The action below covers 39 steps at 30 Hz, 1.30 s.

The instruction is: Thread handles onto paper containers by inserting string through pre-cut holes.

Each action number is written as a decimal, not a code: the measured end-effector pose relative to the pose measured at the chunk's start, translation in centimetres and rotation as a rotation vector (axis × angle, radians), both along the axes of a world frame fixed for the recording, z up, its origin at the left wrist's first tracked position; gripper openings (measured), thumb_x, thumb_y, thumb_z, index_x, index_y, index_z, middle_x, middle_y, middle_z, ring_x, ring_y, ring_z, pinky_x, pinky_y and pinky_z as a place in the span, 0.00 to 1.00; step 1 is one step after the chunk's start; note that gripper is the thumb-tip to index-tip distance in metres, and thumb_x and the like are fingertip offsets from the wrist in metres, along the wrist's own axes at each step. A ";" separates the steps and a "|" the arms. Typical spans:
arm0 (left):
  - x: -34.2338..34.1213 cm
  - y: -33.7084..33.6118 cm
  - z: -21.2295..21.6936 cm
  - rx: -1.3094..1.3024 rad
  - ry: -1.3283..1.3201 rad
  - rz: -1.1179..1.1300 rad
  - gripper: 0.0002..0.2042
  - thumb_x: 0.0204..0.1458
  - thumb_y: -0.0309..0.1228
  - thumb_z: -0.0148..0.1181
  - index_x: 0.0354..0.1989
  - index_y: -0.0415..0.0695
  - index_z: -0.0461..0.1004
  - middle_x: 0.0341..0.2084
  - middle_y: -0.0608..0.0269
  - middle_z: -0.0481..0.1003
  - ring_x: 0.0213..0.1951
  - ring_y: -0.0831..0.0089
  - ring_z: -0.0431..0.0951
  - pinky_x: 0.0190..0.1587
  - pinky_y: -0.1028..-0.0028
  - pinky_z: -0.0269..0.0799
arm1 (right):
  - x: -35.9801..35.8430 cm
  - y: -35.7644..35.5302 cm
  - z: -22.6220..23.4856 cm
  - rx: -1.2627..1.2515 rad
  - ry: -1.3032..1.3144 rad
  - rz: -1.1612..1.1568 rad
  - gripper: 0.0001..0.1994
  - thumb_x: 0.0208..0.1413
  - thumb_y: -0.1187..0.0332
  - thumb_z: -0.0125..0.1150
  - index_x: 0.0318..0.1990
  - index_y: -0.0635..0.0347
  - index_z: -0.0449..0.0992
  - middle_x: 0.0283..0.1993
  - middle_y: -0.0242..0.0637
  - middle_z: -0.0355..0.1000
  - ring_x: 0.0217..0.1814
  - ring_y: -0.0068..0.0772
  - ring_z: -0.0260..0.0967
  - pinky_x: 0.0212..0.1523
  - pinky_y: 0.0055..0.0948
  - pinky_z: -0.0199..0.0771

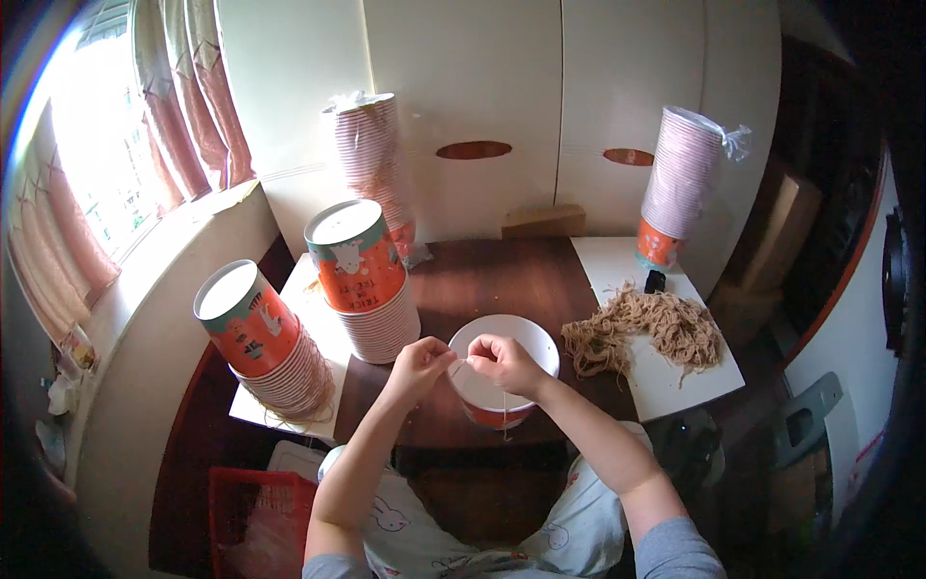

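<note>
I'm seeing left hand (426, 367) and right hand (505, 367) pinching thin cord (505, 415), frame centre, over bucket (533, 333). Judging cord light, limp; best gripping near ends. Cord looking tan, dangling. Bucket seeming light, stiff, showing white inside, orange outside. Tangled yarn heap (675, 328) lying at frame's right.

One open bucket (531, 345) stood by itself, under two hands (421, 368). Two unwrapped bucket stacks (374, 280) rose left of it; beyond it were two plastic-wrapped stacks (683, 174), one leftward, one rightward. Right of it lay one heap of tan cord (680, 330); behind it, two oval handles (474, 151).
</note>
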State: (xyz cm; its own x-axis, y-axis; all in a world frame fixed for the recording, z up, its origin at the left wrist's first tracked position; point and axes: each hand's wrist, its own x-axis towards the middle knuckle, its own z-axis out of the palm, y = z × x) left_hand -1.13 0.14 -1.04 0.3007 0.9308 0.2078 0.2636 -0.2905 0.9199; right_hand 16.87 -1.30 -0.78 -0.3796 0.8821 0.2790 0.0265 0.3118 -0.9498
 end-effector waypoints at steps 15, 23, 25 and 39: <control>0.5 -1.7 2.9 0.651 0.218 -0.010 0.08 0.34 0.23 0.62 0.26 0.41 0.72 0.26 0.64 0.70 0.29 0.69 0.68 0.31 0.74 0.66 | 0.0 -0.7 2.0 -0.053 0.010 0.010 0.05 0.50 0.73 0.53 0.34 0.64 0.69 0.31 0.31 0.69 0.33 0.17 0.64 0.36 0.19 0.65; 0.9 -2.1 3.4 0.515 0.247 -0.006 0.07 0.35 0.24 0.63 0.21 0.40 0.69 0.19 0.64 0.66 0.25 0.74 0.67 0.26 0.77 0.65 | -0.5 -1.0 1.7 0.114 0.122 -0.054 0.09 0.48 0.78 0.54 0.35 0.59 0.61 0.28 0.27 0.62 0.32 0.15 0.61 0.36 0.18 0.65; 0.6 -2.2 3.5 0.493 0.288 -0.025 0.07 0.35 0.25 0.63 0.21 0.40 0.69 0.19 0.64 0.66 0.25 0.74 0.67 0.26 0.77 0.65 | -0.7 -1.3 2.2 0.121 0.147 -0.025 0.10 0.48 0.79 0.53 0.36 0.59 0.60 0.28 0.26 0.60 0.32 0.14 0.60 0.36 0.17 0.64; -1.7 0.6 1.3 0.104 0.201 -0.465 0.06 0.34 0.26 0.62 0.23 0.44 0.72 0.34 0.63 0.63 0.42 0.68 0.63 0.45 0.73 0.61 | 1.3 -1.3 4.6 -0.099 0.727 0.063 0.09 0.49 0.78 0.52 0.35 0.53 0.62 0.29 0.28 0.66 0.30 0.15 0.61 0.27 0.13 0.57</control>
State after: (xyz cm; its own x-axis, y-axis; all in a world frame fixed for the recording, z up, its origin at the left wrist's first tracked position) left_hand -2.85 0.71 0.21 0.7211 0.6668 0.1879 0.2534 -0.5063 0.8243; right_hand 18.16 -2.59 3.81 -0.1799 0.8990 0.3994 -0.6357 0.2036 -0.7446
